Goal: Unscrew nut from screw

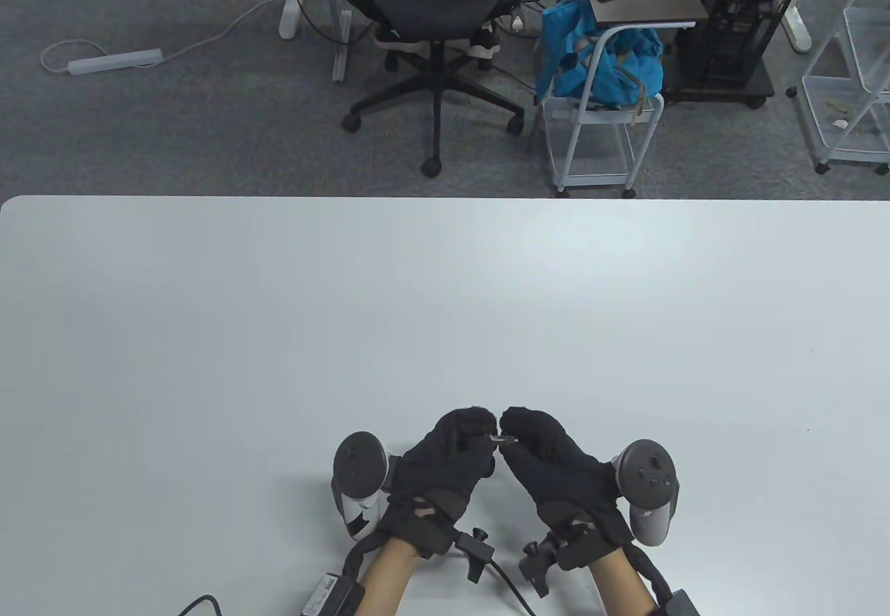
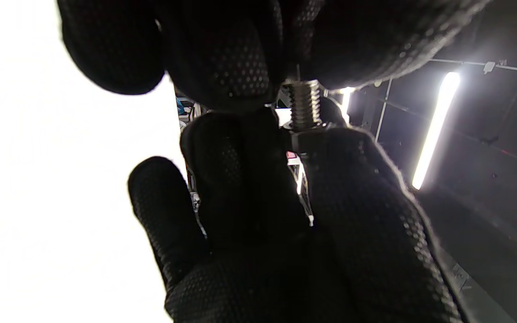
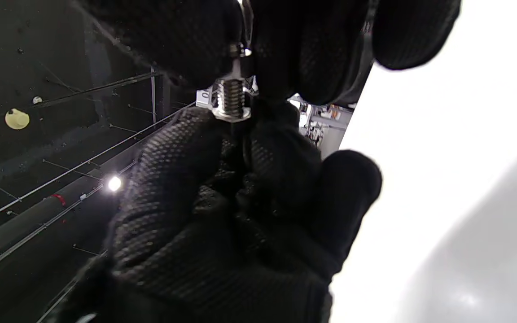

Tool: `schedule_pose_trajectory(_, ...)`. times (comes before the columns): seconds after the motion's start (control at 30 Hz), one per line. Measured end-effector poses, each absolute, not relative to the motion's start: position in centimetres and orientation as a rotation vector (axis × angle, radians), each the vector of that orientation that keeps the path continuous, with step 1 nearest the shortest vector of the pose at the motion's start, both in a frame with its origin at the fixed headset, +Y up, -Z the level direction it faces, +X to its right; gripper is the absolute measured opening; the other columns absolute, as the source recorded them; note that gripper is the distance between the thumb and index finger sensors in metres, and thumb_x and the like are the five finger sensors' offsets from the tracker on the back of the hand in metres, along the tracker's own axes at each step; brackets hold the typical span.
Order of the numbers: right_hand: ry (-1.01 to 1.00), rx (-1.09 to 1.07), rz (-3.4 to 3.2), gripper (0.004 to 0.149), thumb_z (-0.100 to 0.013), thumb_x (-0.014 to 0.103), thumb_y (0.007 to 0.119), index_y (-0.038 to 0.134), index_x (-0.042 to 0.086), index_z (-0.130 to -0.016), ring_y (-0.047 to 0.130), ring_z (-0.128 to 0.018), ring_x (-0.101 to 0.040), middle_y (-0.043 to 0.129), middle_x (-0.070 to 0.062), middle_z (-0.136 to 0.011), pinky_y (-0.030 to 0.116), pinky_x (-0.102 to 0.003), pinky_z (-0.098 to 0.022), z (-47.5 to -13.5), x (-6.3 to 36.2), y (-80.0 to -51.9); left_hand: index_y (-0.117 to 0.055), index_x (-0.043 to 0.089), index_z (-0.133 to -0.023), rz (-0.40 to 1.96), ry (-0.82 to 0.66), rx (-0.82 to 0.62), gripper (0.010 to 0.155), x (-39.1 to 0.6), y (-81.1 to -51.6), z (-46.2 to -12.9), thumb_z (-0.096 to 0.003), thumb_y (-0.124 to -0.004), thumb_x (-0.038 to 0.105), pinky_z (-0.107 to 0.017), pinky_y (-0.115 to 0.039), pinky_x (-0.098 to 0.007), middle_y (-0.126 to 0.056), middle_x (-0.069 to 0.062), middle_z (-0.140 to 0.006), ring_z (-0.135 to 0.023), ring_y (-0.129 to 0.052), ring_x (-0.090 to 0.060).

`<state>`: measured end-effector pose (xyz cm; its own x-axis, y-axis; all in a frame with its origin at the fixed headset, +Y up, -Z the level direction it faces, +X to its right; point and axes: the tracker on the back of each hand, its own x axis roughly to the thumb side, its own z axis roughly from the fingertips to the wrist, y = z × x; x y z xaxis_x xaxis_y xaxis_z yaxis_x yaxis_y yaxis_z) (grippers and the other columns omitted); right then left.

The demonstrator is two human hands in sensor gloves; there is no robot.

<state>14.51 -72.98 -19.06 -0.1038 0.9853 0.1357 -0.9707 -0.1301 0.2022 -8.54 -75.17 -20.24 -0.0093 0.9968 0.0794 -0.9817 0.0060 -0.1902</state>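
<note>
low at frame centre, left hand (image 1: 448,463) and right hand (image 1: 549,463) each pinch one end of the screw (image 1: 502,440); nut (image 3: 231,114) threaded on.

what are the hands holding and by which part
Together they hold a screw with a nut on it, above the table. The left hand and right hand each pinch one end; which one grips the nut cannot be told.

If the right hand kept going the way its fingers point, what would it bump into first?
Probably the left hand: the right hand points at it, fingertips nearly meeting, with only the screw bridging the gap between them. Depth is hard to judge.
</note>
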Motion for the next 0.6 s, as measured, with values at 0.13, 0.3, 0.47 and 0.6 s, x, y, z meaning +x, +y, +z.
schedule_pose_trajectory(0.13, 0.019, 0.155, 1.673, 0.066, -0.057, 0.052, 0.068, 0.06, 0.011, -0.108, 0.079, -0.08, -0.048, 0.072, -0.024, -0.098, 0.065, -0.067, -0.059, -19.0, 15.0, -73.8, -0.078, 0.022, -0.094, 1.565, -0.215, -0.085, 0.049, -8.5, -75.2, -20.2, -0.0482, -0.085, 0.039, -0.051, -0.083, -0.054, -0.09, -0.015, -0.083, -0.048, -0.098, -0.021)
schedule_pose_trajectory(0.3, 0.072, 0.13, 1.688, 0.062, -0.055, 0.053, 0.071, 0.076, 0.004, -0.094, 0.095, -0.057, -0.041, 0.094, -0.015, -0.072, 0.075, -0.065, -0.051, -19.2, 14.9, -74.2, -0.078, 0.023, -0.094, 1.538, -0.229, -0.075, 0.049, -8.4, -75.2, -20.2, -0.049, -0.084, 0.04, -0.051, -0.083, -0.055, -0.091, -0.014, -0.083, -0.048, -0.099, -0.021)
schedule_pose_trajectory(0.47, 0.009, 0.159, 1.741, 0.052, -0.054, 0.042, 0.076, 0.075, 0.006, -0.092, 0.097, -0.05, -0.031, 0.094, -0.009, -0.065, 0.08, -0.059, -0.051, -19.0, 14.6, -73.5, -0.078, 0.022, -0.095, 1.524, -0.255, -0.109, 0.05, -8.3, -75.3, -20.3, -0.0496, -0.084, 0.041, -0.051, -0.082, -0.056, -0.091, -0.014, -0.083, -0.048, -0.099, -0.023)
schedule_pose_trajectory(0.6, 0.007, 0.151, 1.724, 0.049, -0.054, 0.04, 0.076, 0.076, 0.01, -0.094, 0.096, -0.053, -0.033, 0.093, -0.01, -0.068, 0.078, -0.059, -0.053, -19.1, 14.7, -73.6, -0.078, 0.021, -0.097, 1.508, -0.265, -0.131, 0.052, -8.2, -75.2, -20.4, -0.0497, -0.085, 0.042, -0.051, -0.082, -0.056, -0.091, -0.013, -0.083, -0.048, -0.099, -0.023)
